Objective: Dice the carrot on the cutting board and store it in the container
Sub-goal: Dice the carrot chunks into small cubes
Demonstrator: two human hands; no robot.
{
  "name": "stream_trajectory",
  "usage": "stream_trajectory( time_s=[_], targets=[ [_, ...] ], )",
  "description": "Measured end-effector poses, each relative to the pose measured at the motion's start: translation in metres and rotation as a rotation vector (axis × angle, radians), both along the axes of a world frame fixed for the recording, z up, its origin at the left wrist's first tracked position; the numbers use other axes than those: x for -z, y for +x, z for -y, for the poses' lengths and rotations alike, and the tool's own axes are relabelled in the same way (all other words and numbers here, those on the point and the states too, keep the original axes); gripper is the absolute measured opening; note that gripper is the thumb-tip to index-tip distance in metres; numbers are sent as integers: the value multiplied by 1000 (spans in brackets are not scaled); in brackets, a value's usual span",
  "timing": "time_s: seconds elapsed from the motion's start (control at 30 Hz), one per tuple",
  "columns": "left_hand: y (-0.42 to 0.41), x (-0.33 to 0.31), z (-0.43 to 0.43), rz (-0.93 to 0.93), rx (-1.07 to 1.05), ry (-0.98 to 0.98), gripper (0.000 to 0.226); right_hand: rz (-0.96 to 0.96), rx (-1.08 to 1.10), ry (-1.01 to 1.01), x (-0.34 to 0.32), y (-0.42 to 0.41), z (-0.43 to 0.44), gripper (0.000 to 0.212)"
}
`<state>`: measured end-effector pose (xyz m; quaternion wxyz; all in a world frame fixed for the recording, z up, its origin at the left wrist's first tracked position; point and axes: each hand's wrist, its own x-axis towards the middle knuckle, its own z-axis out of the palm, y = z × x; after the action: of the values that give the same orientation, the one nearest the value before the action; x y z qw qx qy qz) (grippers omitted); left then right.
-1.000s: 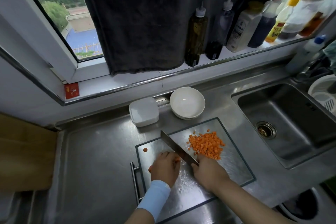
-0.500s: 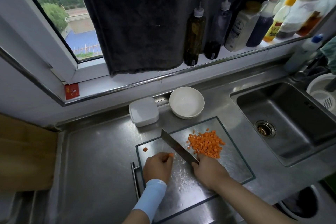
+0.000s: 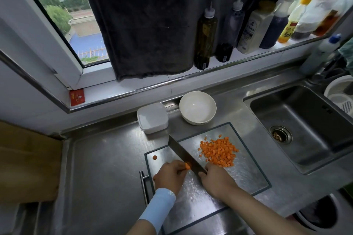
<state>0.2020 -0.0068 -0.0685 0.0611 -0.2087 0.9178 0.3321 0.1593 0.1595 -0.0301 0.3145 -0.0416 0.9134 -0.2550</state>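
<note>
Steel desk [image 3: 107,168] below a window: left hand [image 3: 169,176] pinches a carrot stub [image 3: 188,166] on the cutting board [image 3: 248,173], right hand [image 3: 217,179] fingers wrap the cleaver [image 3: 183,152]. Probably final cuts; next, diced carrot [image 3: 219,151] goes into the container [image 3: 152,117].

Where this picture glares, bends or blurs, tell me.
Head view: the wide lens bows the sill rail and window frame; daylight leaves speckled glare on the board and a dull sheen on the counter; the bottles at the right edge are smeared soft; the dice, knife and carrot are sharp.
</note>
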Motion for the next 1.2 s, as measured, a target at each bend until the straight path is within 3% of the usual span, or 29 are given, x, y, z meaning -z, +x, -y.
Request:
stream_trajectory(
  time_s=[0.2,0.37,0.6,0.93,1.2],
  targets=[
    [-1,13,11,-228,297,-253,10,-7,-21,10,-3,-1,-1,21],
    [-2,20,13,-332,357,-262,7,-49,-44,49,-7,2,2,20],
    [-4,19,13,-357,420,-278,25,-90,-74,52,-15,5,4,19],
    [-3,8,9,-380,435,-283,37,-137,-77,105,-35,25,9,43],
    [-4,5,8,-325,420,-313,34,-87,-112,183,-34,20,12,30]
  ],
)
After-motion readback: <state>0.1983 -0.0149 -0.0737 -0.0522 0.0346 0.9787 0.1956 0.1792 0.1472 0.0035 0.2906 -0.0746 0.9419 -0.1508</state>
